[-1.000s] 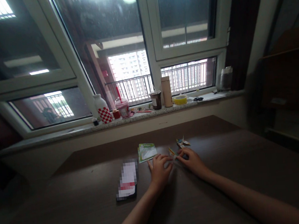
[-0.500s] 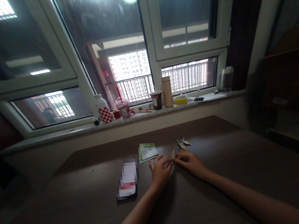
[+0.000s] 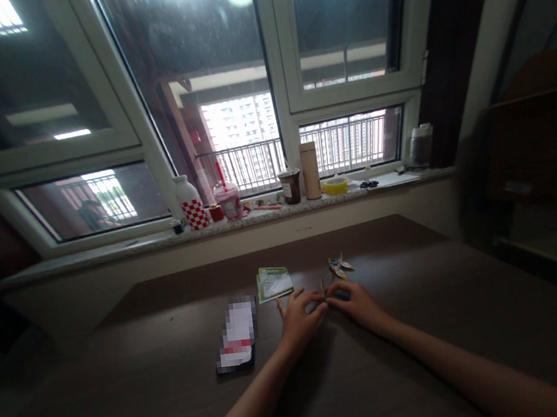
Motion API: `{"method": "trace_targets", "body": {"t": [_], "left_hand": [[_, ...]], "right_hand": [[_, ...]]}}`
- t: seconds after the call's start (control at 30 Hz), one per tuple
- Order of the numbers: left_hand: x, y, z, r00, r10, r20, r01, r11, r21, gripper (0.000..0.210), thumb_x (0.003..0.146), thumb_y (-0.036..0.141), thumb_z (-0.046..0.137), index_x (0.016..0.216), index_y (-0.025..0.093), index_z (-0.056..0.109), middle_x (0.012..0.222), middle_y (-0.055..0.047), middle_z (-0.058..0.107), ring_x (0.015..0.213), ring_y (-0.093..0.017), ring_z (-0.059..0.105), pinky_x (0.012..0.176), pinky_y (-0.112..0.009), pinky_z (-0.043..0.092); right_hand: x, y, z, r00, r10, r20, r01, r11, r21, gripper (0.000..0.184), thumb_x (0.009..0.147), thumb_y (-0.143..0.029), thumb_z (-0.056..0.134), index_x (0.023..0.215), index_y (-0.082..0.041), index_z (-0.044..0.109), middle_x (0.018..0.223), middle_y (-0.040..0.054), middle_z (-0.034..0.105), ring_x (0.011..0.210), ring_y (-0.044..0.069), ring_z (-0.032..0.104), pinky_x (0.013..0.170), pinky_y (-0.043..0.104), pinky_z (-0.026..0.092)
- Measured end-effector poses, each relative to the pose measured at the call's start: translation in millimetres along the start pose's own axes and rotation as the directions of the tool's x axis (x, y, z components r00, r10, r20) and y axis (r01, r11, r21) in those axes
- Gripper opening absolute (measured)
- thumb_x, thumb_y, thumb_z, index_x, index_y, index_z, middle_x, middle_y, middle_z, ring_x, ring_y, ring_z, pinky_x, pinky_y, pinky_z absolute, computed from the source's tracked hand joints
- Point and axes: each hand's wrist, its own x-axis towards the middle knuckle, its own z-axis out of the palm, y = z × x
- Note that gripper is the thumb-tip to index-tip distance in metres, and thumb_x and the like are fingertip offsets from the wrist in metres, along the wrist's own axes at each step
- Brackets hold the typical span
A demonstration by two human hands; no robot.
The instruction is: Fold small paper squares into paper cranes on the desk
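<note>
My left hand [image 3: 301, 313] and my right hand [image 3: 352, 301] meet over the brown table [image 3: 406, 381], fingertips almost touching. Between them they pinch a small piece of folded paper [image 3: 322, 285], which stands upright and is seen nearly edge-on. Its lower part is hidden by my fingers. Just beyond my right hand lies a folded paper figure [image 3: 339, 266] with pointed, coloured flaps. Behind my left hand is a small stack of green and white paper sheets [image 3: 274, 283]. Left of that hand rests a phone [image 3: 236, 335], its screen blurred out.
Along the window sill [image 3: 162, 242] past the table stand a checkered bottle [image 3: 191, 204], a pink drink cup [image 3: 228, 202], a dark drink cup [image 3: 291, 186], a beige flask [image 3: 310, 170], a yellow tape roll [image 3: 336, 186], scissors [image 3: 369, 184] and a clear jug [image 3: 421, 147].
The folded paper has turned more edge-on and shows less above my fingers. My fingertips have drawn closer together. Other things on the table have not moved.
</note>
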Motion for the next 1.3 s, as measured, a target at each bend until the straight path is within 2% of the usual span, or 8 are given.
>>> {"method": "trace_targets", "body": {"t": [0.43,0.8,1.03,1.3], "left_hand": [[0.3,-1.0,-0.2,0.999,0.007,0.033,-0.007,1.000,-0.018,0.012,0.083,0.032,0.067,0.093,0.029,0.072,0.132,-0.001,0.067,0.141,-0.029,0.041,0.114,-0.072,-0.007],[1.6,-4.3,2.3,0.999,0.002,0.038,-0.002,1.000,0.000,0.015,0.083,0.032,0.065,0.097,0.029,0.070,0.126,-0.001,0.070,0.140,-0.028,0.042,0.115,-0.071,-0.008],[1.1,-2.6,1.3,0.999,0.004,0.049,-0.005,1.000,0.020,0.012,0.083,0.032,0.066,0.094,0.029,0.069,0.135,-0.001,0.065,0.141,-0.029,0.041,0.114,-0.072,-0.007],[1.7,-2.5,1.9,1.000,0.008,0.030,-0.009,1.000,0.022,0.012,0.083,0.035,0.068,0.091,0.028,0.071,0.128,-0.001,0.069,0.139,-0.028,0.043,0.116,-0.069,-0.009]], "right_hand": [[0.0,0.2,-0.5,1.000,0.000,0.023,-0.001,1.000,0.028,0.018,0.077,-0.033,0.067,0.086,-0.019,0.072,0.092,0.0053,0.074,0.094,0.023,0.067,0.091,0.037,0.048],[1.7,3.6,0.6,0.999,0.001,0.049,-0.004,0.997,0.071,0.022,0.079,-0.037,0.069,0.088,-0.019,0.074,0.093,0.0064,0.075,0.092,0.023,0.066,0.089,0.036,0.048],[2.4,4.6,1.2,0.997,0.010,0.072,-0.015,0.997,0.079,0.024,0.080,-0.040,0.068,0.089,-0.018,0.075,0.093,0.0070,0.076,0.093,0.024,0.067,0.088,0.036,0.049],[2.9,3.8,1.7,0.996,-0.009,0.091,0.001,0.996,0.089,0.028,0.080,-0.044,0.067,0.086,-0.018,0.076,0.091,0.0080,0.077,0.090,0.024,0.069,0.087,0.037,0.050]]}}
